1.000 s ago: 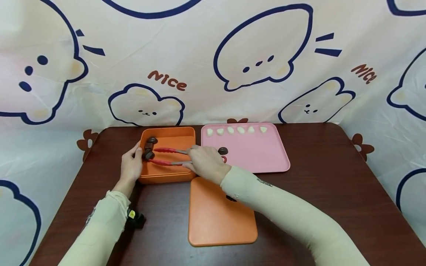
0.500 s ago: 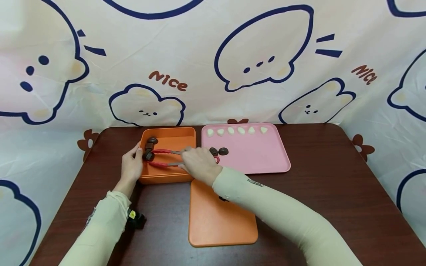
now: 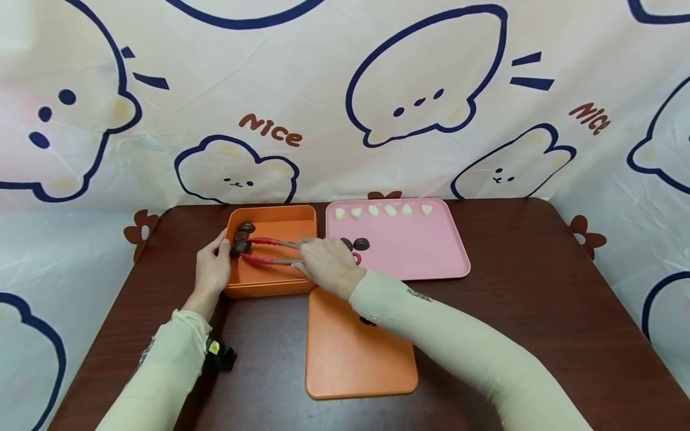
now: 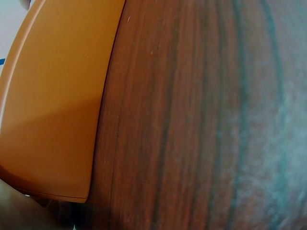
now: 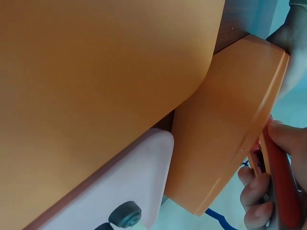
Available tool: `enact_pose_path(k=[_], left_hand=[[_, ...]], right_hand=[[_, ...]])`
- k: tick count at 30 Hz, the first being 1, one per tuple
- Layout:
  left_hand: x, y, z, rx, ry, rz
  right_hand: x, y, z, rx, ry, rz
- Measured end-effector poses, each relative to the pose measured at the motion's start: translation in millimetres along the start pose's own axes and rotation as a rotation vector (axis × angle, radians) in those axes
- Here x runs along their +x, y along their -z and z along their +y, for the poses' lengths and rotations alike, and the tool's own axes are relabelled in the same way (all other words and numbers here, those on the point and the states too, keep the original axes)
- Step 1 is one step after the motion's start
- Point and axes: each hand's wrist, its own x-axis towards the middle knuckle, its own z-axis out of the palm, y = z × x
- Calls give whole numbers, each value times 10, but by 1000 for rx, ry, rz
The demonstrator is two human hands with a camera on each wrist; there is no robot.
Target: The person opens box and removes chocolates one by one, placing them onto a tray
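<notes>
An orange box [image 3: 269, 290] stands at the table's back left. My left hand [image 3: 212, 268] holds its left wall, thumb at the rim. My right hand [image 3: 330, 264] grips metal tongs [image 3: 264, 240] with red ends, which reach left into the box. Their tips are spread around a dark chocolate [image 3: 244, 246] by the left wall; whether they squeeze it I cannot tell. Behind it sit a squarish brown chocolate [image 3: 242, 236] and an oval dark one [image 3: 247, 227]. In the right wrist view, fingers curl round the tongs' red handle [image 5: 282, 177]; the tips are hidden.
A pink tray [image 3: 420, 251] right of the box carries a row of several white pieces [image 3: 390, 210] and two dark chocolates [image 3: 362, 244], one partly behind my right hand. An orange lid [image 3: 361, 365] lies in front, under my right forearm.
The tongs went left and a little nearer me, then back slightly right and away. Their tips are closer together, and the front chocolate has shifted slightly away from me. My left hand stays put.
</notes>
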Motion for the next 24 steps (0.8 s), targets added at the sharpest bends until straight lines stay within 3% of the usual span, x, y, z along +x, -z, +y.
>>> enact_pose_path(k=[15, 24], left_hand=[[5, 10, -3, -10, -8, 3], [10, 9, 5, -10, -11, -10]], right_hand=[[-267, 124, 290, 135, -17, 86], [-441, 152, 382, 155, -31, 126]])
